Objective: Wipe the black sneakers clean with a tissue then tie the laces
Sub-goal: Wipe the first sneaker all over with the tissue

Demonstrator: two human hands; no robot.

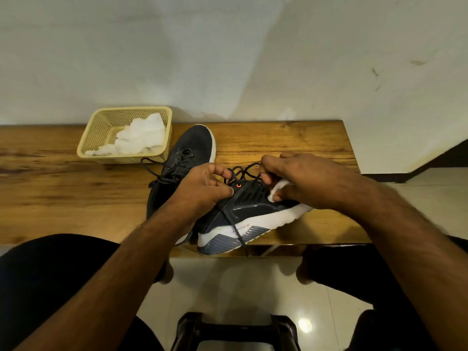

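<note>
Two black sneakers with white soles sit on the wooden bench. The near sneaker (pixel 249 214) lies tilted on its side at the front edge, sole toward me. The far sneaker (pixel 187 148) stands upright behind it, laces loose. My left hand (pixel 202 186) grips the near sneaker's collar, thumb and fingers beside the orange eyelet. My right hand (pixel 298 178) pinches a black lace (pixel 244 171) with thumb and forefinger, while its lower fingers keep a crumpled white tissue (pixel 277 190) against the upper.
A beige plastic basket (pixel 101 138) holding several crumpled white tissues stands at the back left of the bench (pixel 63 193), beside the far sneaker. A white wall rises behind. My knees flank a dark stool (pixel 235 330) on the tiled floor below.
</note>
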